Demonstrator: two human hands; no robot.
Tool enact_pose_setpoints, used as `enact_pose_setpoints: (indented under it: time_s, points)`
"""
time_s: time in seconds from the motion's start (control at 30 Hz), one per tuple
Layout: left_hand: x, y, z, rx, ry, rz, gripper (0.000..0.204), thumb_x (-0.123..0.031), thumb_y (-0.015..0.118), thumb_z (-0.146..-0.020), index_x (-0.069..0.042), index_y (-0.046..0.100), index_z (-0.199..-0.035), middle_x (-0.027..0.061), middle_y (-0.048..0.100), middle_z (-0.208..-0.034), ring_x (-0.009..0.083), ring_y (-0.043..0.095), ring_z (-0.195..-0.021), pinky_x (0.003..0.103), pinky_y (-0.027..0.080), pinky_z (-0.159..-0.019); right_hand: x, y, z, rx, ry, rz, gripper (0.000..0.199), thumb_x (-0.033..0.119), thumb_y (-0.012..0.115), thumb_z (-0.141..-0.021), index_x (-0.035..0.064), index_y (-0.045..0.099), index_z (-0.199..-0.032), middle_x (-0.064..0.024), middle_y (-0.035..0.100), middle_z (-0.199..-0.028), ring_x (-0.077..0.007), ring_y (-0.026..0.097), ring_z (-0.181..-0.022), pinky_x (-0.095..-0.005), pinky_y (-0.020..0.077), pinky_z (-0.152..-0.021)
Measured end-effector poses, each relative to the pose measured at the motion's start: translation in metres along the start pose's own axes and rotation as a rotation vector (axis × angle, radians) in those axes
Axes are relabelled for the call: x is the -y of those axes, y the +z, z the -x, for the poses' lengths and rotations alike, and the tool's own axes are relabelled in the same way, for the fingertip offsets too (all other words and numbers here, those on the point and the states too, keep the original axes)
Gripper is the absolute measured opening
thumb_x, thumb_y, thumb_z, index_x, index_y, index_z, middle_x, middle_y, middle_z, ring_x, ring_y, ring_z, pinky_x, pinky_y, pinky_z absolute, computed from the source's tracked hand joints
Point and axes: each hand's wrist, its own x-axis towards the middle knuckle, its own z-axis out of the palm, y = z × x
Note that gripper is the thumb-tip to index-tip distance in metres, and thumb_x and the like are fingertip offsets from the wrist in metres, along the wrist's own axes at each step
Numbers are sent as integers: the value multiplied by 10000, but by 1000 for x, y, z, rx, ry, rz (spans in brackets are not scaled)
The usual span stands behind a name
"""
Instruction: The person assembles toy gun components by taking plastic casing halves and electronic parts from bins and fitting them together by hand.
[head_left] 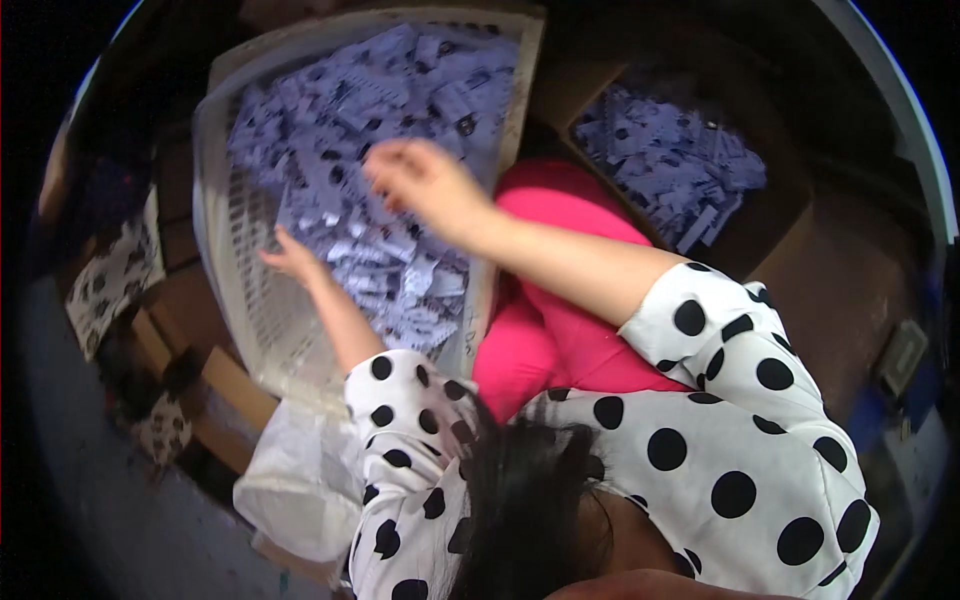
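A large pale plastic crate [240, 290] with slotted walls stands in front of me, filled with a heap of small flat whitish pieces [350, 110], some with dark marks. I cannot make out their exact kind. My left hand [294, 258] is at the crate's left side, thumb and fingers apart, with nothing visible in it. Above the heap, nearer the crate's right side, is my right hand [420, 185]. Its fingers look partly curled but are blurred by motion, so whether they hold a piece does not show.
To the right, an open cardboard box [775, 225] holds more of the same pieces [670, 165]. A white bag-like container [300, 500] stands at the lower left, beside cardboard strips [238, 392] and spotted cloth [120, 280]. My pink-clad legs [560, 340] lie between crate and box.
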Motion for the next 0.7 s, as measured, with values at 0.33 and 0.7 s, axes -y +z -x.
enact_pose_setpoints:
  time_s: [0.33, 0.7]
  points:
    - [21, -9, 149, 695, -341, 140, 992, -742, 300, -818, 2, 97, -1441, 198, 128, -1500, 313, 109, -1394, 463, 73, -1110, 46, -209, 62, -722, -567, 174, 315, 54, 517, -899, 59, 436, -1204, -51, 568, -877, -119, 544, -788, -245, 440, -747]
    - [12, -75, 152, 430, -409, 181, 824, -584, 386, -867, -36, 154, -1438, 246, 336, -1401, 328, 319, -1312, 406, 189, -1092, -57, -447, 110, -1529, -71, 1089, 644, 350, 745, -678, -18, 486, -1139, -195, 560, -953, -354, 510, -949, -426, 412, -844]
